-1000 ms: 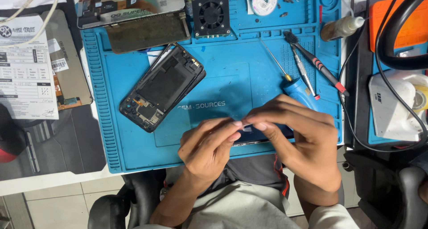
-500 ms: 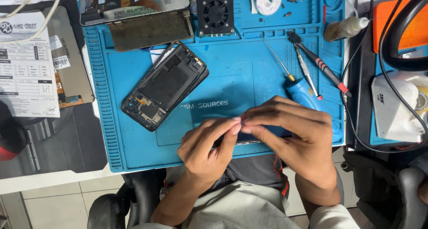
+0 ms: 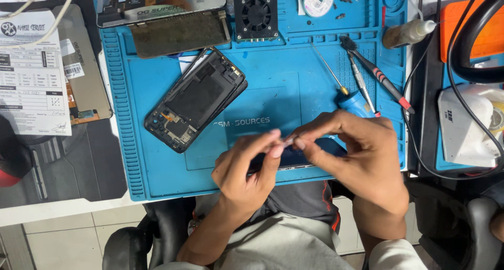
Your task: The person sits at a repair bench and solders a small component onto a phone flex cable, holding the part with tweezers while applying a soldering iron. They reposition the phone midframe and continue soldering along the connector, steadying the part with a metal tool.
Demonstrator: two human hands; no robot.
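Near front edge of blue silicone work mat (image 3: 157,159): left hand (image 3: 247,167) and right hand (image 3: 357,154) fingertips pinched together on tiny pale strip (image 3: 288,141), above flat dark phone part (image 3: 294,157) lying long axis left-right beneath both hands, equally near.

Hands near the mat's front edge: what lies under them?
Under the left hand and right hand lies a dark flat phone part on the blue mat. Only its middle strip shows; both ends are covered.
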